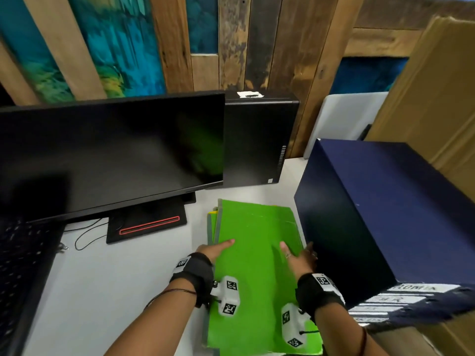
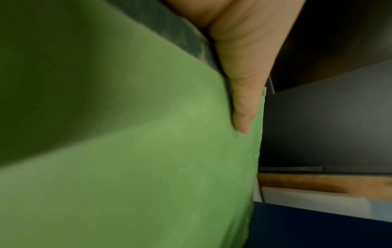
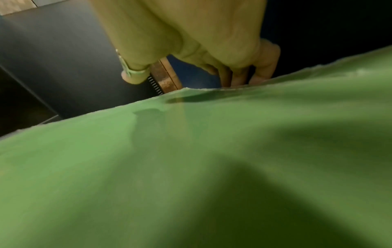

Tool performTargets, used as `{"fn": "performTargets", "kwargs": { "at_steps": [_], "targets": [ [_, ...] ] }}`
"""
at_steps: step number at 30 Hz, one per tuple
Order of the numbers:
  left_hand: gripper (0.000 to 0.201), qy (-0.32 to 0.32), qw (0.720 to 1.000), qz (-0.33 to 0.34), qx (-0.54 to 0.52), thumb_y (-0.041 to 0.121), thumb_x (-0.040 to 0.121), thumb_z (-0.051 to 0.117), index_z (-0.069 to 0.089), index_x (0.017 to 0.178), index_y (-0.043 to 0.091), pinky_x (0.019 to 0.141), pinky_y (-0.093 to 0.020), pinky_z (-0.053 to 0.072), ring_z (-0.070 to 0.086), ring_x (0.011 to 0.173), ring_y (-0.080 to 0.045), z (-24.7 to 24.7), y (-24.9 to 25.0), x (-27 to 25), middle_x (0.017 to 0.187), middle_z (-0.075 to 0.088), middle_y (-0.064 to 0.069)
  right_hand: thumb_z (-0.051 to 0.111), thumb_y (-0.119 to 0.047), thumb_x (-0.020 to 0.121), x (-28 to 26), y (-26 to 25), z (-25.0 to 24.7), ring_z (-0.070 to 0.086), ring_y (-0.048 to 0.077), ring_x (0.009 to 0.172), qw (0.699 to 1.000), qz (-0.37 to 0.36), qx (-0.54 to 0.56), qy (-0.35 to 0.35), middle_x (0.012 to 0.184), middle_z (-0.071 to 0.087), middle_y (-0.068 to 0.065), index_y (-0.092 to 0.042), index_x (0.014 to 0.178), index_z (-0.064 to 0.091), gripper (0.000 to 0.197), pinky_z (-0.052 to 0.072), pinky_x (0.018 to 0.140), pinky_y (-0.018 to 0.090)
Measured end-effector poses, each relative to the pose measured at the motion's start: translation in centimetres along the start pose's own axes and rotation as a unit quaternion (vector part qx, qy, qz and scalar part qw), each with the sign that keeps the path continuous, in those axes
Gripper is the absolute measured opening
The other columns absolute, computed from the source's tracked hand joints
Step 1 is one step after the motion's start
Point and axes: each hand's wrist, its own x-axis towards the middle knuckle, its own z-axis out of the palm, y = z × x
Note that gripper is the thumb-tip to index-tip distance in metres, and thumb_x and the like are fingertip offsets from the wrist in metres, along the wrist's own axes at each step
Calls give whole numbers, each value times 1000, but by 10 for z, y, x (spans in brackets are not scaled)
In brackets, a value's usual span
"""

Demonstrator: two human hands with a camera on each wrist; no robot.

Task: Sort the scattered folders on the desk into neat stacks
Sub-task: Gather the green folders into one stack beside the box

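Note:
A stack of bright green folders (image 1: 257, 227) lies on the white desk (image 1: 102, 278), with grey and yellow edges showing beneath its far left corner. My left hand (image 1: 216, 249) holds the stack's left edge; its thumb (image 2: 244, 104) lies flat on the top green folder (image 2: 148, 167), and its other fingers are hidden. My right hand (image 1: 300, 255) grips the right edge, thumb on top. Its fingers (image 3: 263, 70) curl down over the folder's (image 3: 191, 151) edge, close against a navy box.
A large navy box (image 1: 372, 214) sits right against the stack, with a tall cardboard box (image 1: 431, 98) behind it. A black monitor (image 1: 110, 155) on its base (image 1: 149, 222) and a black computer tower (image 1: 257, 140) stand behind. A keyboard (image 1: 15, 253) lies far left.

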Motion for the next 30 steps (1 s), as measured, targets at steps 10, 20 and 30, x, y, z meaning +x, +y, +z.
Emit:
{"fn": "performTargets", "kwargs": {
  "at_steps": [10, 20, 30],
  "targets": [
    [64, -9, 959, 245, -143, 11, 74, 76, 41, 128, 14, 91, -25, 36, 55, 102, -16, -42, 29, -55, 118, 58, -3, 75, -39, 73, 17, -50, -37, 54, 27, 120, 949, -75, 286, -115, 133, 55, 14, -4, 131, 49, 73, 40, 102, 31],
    [92, 41, 910, 404, -82, 0, 63, 82, 32, 135, 28, 106, -30, 36, 45, 125, -13, -113, 52, -78, 127, 51, 7, 81, -71, 14, -26, -115, -61, 65, -2, 81, 870, -354, 318, -130, 94, 65, -11, -28, 95, 57, 95, 51, 74, 19],
    [129, -21, 920, 390, 37, -8, 59, 81, -4, 147, 33, 94, -12, 43, 50, 113, -4, -140, 45, -62, 125, 47, 17, 91, -27, 40, -27, -116, -55, 62, -6, 99, 881, -357, 256, -177, 122, 57, 2, -12, 131, 36, 108, 52, 91, 22]
  ]
}}
